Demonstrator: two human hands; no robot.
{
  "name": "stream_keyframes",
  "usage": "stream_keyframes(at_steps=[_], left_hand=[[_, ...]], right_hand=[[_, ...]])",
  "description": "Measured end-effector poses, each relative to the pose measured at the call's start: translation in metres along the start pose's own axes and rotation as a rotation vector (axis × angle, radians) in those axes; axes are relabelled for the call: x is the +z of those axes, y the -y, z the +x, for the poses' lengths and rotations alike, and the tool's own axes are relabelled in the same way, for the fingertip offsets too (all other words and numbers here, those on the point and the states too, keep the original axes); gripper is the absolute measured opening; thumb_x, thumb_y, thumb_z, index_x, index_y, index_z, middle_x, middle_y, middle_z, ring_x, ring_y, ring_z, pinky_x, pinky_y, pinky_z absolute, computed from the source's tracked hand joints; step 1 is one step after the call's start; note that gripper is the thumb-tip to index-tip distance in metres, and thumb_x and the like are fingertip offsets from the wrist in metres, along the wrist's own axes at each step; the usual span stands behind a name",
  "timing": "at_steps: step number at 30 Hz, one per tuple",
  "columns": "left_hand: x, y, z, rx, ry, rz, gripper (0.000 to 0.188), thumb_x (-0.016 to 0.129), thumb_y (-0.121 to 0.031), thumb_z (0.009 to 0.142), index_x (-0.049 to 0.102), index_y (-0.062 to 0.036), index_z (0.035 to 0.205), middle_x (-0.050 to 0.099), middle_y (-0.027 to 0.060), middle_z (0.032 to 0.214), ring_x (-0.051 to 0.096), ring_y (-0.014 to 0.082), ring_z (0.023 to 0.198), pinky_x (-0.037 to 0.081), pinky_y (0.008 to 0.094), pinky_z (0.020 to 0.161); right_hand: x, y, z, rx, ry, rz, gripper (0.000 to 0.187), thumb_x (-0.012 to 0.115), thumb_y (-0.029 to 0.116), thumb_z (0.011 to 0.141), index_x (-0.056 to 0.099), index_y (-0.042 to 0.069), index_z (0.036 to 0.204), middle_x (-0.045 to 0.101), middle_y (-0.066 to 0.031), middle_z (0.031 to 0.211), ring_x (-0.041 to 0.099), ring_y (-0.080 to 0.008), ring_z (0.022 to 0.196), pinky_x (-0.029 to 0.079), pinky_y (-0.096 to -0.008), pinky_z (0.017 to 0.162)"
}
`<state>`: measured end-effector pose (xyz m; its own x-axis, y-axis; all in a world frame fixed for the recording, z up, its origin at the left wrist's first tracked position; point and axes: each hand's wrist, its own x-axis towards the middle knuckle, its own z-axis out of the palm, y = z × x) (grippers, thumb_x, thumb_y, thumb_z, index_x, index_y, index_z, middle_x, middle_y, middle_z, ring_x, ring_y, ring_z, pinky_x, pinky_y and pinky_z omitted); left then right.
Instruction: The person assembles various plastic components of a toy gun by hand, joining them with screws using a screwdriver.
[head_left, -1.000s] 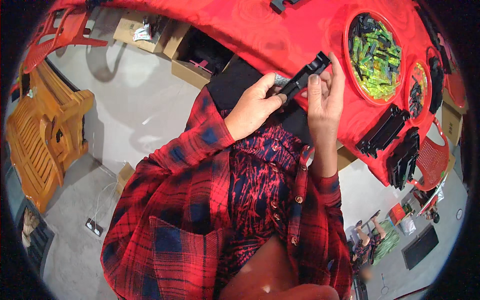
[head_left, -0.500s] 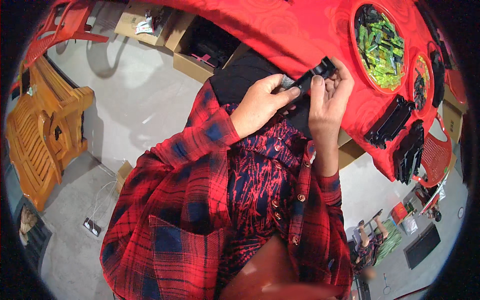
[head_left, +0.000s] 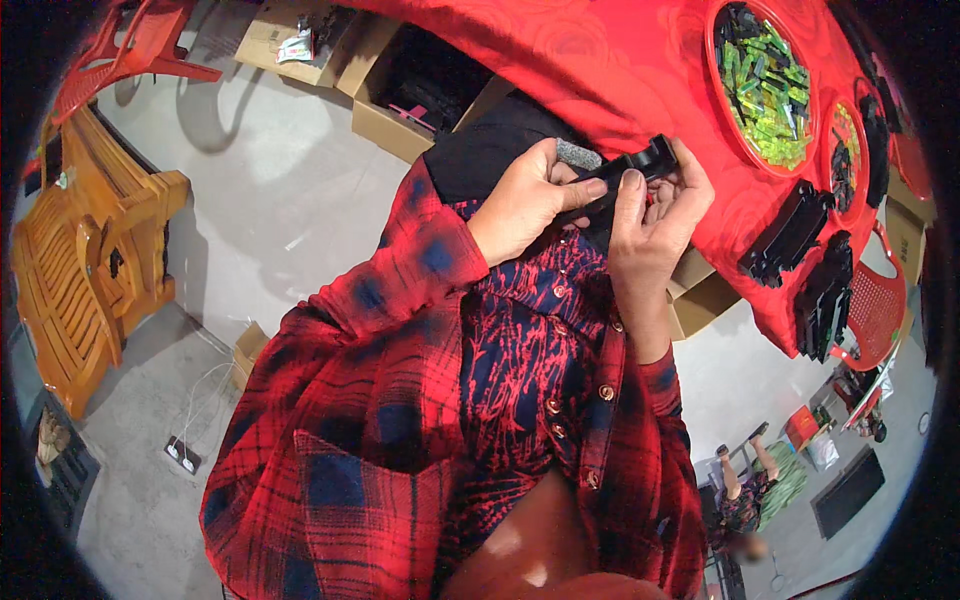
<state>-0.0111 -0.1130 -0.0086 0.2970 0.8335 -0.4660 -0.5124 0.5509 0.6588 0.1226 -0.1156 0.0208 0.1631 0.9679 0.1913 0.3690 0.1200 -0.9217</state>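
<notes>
Both my hands hold one long black plastic part (head_left: 616, 184) over my lap, by the edge of the red-covered table. Thumb and fingers of my left hand (head_left: 525, 205) grip its lower left end. My right hand (head_left: 660, 215) pinches the other end, thumb on top, where a curved, raised shape shows. A grey, rough-looking strip (head_left: 578, 154) shows just beyond my left fingers; whether it is held or lies behind, I cannot tell. My fingers hide parts of the black piece.
On the red tablecloth (head_left: 560, 60) stand a red basket (head_left: 716, 80) of yellow-green and black pieces, a smaller red basket (head_left: 858, 130), and stacked black plastic parts (head_left: 788, 235). A cardboard box (head_left: 390, 128) with dark contents sits beyond my lap. A wooden bench (head_left: 75, 270) is left.
The black part has dropped slightly and tilted flatter, both hands moving with it. More of the grey strip shows beside my left fingers.
</notes>
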Motion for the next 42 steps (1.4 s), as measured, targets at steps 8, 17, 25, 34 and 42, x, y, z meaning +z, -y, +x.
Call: stream_keyframes(at_steps=[8,17,25,34,42], left_hand=[[-0.003,-0.011,0.013,-0.036,0.140,0.333,0.016,0.063,-0.018,0.097,0.058,-0.0030,0.102,0.063,0.0006,0.087,0.060,0.0084,0.074,0.050,0.0243,0.067],[-0.006,-0.021,0.019,-0.035,0.169,0.464,0.014,0.062,-0.008,0.093,0.063,0.0011,0.104,0.065,0.0003,0.089,0.059,0.0084,0.079,0.049,0.0249,0.074],[-0.007,-0.021,0.032,-0.025,0.173,0.542,0.014,0.063,-0.008,0.093,0.063,0.0004,0.105,0.064,-0.0007,0.088,0.059,0.0080,0.079,0.048,0.0245,0.073],[0.007,-0.097,0.085,-0.190,0.581,0.816,0.020,0.062,-0.018,0.095,0.061,-0.0030,0.109,0.065,0.0013,0.088,0.063,0.0096,0.079,0.049,0.0237,0.066],[0.021,-0.131,0.112,-0.171,0.748,0.816,0.040,0.065,-0.021,0.093,0.057,0.0007,0.126,0.068,0.0081,0.103,0.065,0.0126,0.092,0.051,0.0255,0.080]], right_hand=[[-0.014,-0.005,0.019,0.145,0.039,0.152,0.042,0.058,0.004,0.098,0.039,-0.004,0.134,0.050,-0.0051,0.103,0.051,-0.0071,0.082,0.044,-0.0210,0.071],[-0.014,-0.010,0.021,0.161,-0.012,0.282,0.048,0.061,0.003,0.096,0.034,-0.005,0.134,0.050,-0.0077,0.104,0.052,-0.0102,0.087,0.045,-0.0237,0.076],[-0.019,-0.013,0.022,0.126,-0.037,0.169,0.049,0.064,0.003,0.094,0.035,-0.005,0.133,0.054,-0.0104,0.105,0.057,-0.0124,0.087,0.047,-0.0245,0.075],[-0.058,0.007,0.059,0.358,0.079,0.216,0.031,0.059,0.012,0.100,0.054,-0.002,0.127,0.062,-0.0065,0.096,0.063,-0.0103,0.073,0.050,-0.0226,0.063],[-0.064,-0.001,0.072,0.364,0.006,0.316,0.026,0.060,0.009,0.099,0.054,-0.004,0.120,0.061,-0.0094,0.094,0.067,-0.0167,0.075,0.054,-0.0262,0.064]])
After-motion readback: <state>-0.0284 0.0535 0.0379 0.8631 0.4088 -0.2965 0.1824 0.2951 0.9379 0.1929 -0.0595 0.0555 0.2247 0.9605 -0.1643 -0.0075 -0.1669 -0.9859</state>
